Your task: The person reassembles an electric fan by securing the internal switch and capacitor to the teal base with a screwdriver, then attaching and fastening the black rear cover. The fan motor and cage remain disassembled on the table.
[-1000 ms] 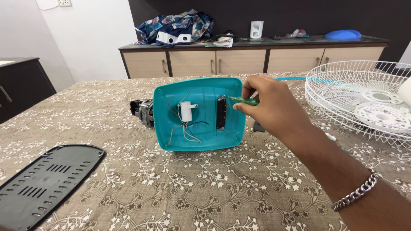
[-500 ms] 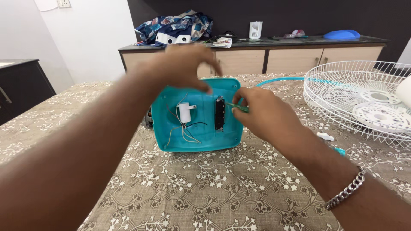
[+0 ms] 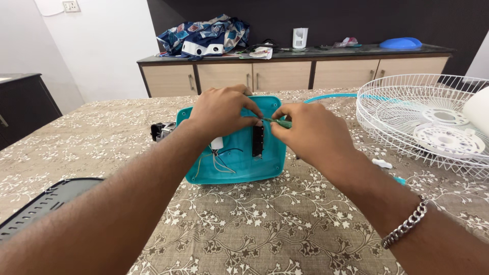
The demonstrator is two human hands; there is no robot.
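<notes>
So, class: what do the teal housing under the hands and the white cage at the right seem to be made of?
Teal housing: probably moulded plastic, smooth with a slight sheen and rounded corners. White cage: apparently coated or painted metal wire, judging by its thin crossing rods.

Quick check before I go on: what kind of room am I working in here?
Most likely a room in a home: a table under a floral tablecloth, a wooden sideboard with cloth bags heaped on top, plain walls.

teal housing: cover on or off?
Off. The teal housing shows bare wires inside; a black vented cover lies apart on the table.
</notes>
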